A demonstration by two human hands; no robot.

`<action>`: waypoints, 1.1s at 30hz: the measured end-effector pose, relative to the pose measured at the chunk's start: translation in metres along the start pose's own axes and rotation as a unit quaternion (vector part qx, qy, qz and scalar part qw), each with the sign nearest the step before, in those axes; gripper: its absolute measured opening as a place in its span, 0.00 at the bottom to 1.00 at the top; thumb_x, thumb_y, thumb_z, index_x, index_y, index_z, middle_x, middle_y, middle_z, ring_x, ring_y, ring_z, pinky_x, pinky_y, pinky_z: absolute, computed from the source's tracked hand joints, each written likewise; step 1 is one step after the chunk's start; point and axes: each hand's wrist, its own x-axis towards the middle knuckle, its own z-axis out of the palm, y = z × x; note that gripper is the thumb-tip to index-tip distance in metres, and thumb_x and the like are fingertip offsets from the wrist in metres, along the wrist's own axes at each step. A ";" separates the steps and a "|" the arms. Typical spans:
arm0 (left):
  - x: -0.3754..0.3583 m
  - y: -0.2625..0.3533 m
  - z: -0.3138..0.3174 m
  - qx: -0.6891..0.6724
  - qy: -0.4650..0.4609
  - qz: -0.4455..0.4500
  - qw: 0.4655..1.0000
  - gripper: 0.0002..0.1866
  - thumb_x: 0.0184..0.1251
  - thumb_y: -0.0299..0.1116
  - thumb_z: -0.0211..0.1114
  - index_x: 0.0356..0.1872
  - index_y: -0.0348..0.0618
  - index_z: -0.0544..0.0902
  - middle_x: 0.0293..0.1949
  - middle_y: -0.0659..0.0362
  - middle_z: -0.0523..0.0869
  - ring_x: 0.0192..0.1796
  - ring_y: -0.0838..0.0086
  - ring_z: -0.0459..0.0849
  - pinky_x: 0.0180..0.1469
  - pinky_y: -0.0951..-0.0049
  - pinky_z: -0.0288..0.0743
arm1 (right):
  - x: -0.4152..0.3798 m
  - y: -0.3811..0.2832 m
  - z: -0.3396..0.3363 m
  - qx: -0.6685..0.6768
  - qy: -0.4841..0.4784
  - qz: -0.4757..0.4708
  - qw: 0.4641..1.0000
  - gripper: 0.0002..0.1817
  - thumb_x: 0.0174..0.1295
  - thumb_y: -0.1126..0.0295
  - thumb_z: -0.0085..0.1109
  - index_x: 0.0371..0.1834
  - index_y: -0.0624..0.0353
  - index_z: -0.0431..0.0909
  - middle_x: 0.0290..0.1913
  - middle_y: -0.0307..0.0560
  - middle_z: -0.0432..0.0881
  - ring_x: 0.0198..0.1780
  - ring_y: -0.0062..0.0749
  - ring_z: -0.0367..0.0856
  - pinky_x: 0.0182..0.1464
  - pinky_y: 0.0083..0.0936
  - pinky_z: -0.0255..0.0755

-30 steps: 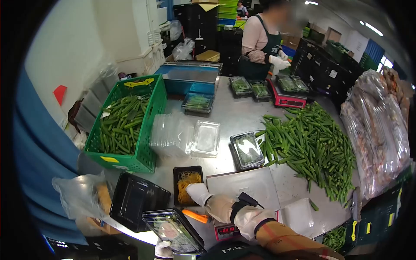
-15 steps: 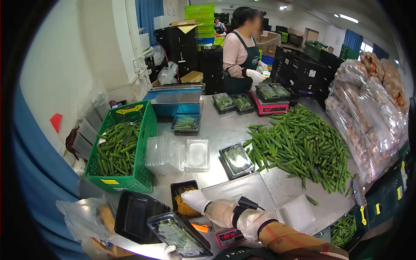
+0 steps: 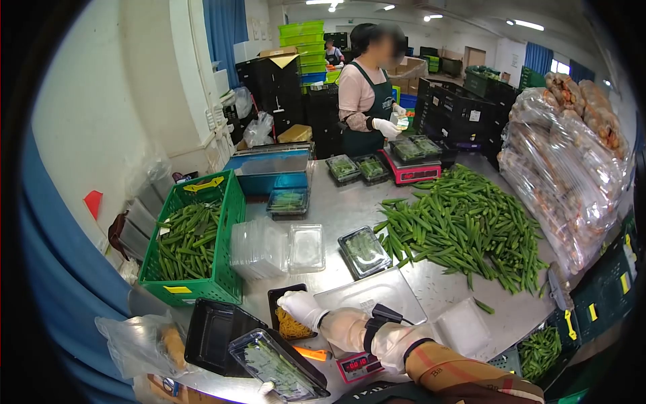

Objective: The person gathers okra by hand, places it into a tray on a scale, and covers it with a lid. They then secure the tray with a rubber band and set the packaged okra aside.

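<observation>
At 6 o'clock the left hand point(image 3: 268, 388) is mostly cut off by the frame edge under a lidded okra tray point(image 3: 277, 364); its grip cannot be told. Just beyond, the gloved right hand point(image 3: 301, 308), fingers together, dips into a black tub point(image 3: 275, 297) of rubber bands point(image 3: 291, 325). The scale point(image 3: 369, 296) lies beside it at 3 o'clock. Bare tabletop point(image 3: 340, 202) opens toward 12, between the green crate point(image 3: 192, 237) of okra and the loose okra pile point(image 3: 464, 225).

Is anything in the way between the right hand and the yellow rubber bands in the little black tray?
Nothing visible is. The right hand is already over the little black tray, with its gloved fingers right at the yellow rubber bands.
</observation>
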 end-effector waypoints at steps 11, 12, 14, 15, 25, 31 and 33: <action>-0.007 -0.001 -0.006 -0.004 0.004 0.002 1.000 0.35 0.55 0.36 0.69 0.65 0.38 0.68 0.59 0.48 0.79 0.58 0.55 0.80 0.56 0.55 0.77 | -0.002 -0.010 -0.009 0.070 0.076 0.000 0.995 0.08 0.63 0.64 0.53 0.31 0.53 0.78 0.33 0.51 0.82 0.38 0.47 0.83 0.40 0.41 0.76; -0.009 -0.002 -0.008 -0.005 0.005 0.005 1.000 0.35 0.56 0.37 0.69 0.65 0.38 0.68 0.59 0.48 0.79 0.58 0.55 0.80 0.56 0.55 0.77 | -0.001 -0.011 -0.008 0.075 0.062 0.023 0.995 0.08 0.63 0.64 0.52 0.31 0.54 0.78 0.34 0.51 0.82 0.38 0.47 0.83 0.41 0.41 0.76; -0.011 -0.003 -0.009 -0.007 0.006 0.005 1.000 0.35 0.56 0.37 0.69 0.65 0.38 0.69 0.58 0.48 0.79 0.58 0.55 0.80 0.55 0.55 0.78 | -0.001 -0.007 0.000 0.072 0.081 0.018 0.994 0.08 0.63 0.63 0.54 0.33 0.52 0.80 0.34 0.48 0.82 0.38 0.45 0.83 0.40 0.40 0.76; -0.012 -0.004 -0.010 -0.006 0.007 0.005 1.000 0.34 0.56 0.37 0.69 0.65 0.38 0.69 0.58 0.48 0.79 0.58 0.55 0.80 0.55 0.55 0.78 | -0.001 -0.006 0.002 0.070 0.090 0.016 0.993 0.08 0.63 0.62 0.55 0.35 0.51 0.81 0.34 0.47 0.82 0.38 0.44 0.82 0.40 0.40 0.76; -0.016 -0.007 -0.015 -0.003 0.016 0.006 1.000 0.33 0.59 0.40 0.69 0.63 0.38 0.70 0.57 0.48 0.80 0.57 0.55 0.81 0.52 0.56 0.80 | -0.003 -0.004 -0.004 0.075 0.101 0.020 0.992 0.08 0.63 0.62 0.55 0.31 0.52 0.79 0.34 0.48 0.82 0.38 0.45 0.82 0.42 0.40 0.74; -0.017 -0.009 -0.014 0.000 0.013 0.007 1.000 0.32 0.60 0.41 0.69 0.63 0.38 0.71 0.56 0.48 0.80 0.56 0.56 0.81 0.50 0.56 0.81 | -0.015 -0.010 -0.021 0.140 0.092 0.025 0.985 0.06 0.60 0.63 0.60 0.34 0.51 0.82 0.33 0.48 0.83 0.40 0.47 0.81 0.44 0.39 0.72; -0.016 -0.008 -0.010 0.001 0.008 0.010 1.000 0.32 0.60 0.42 0.69 0.62 0.38 0.71 0.56 0.47 0.81 0.56 0.56 0.82 0.50 0.56 0.82 | -0.027 -0.029 -0.051 0.225 -0.008 0.093 0.970 0.07 0.60 0.64 0.62 0.37 0.53 0.83 0.35 0.50 0.84 0.43 0.48 0.82 0.47 0.35 0.74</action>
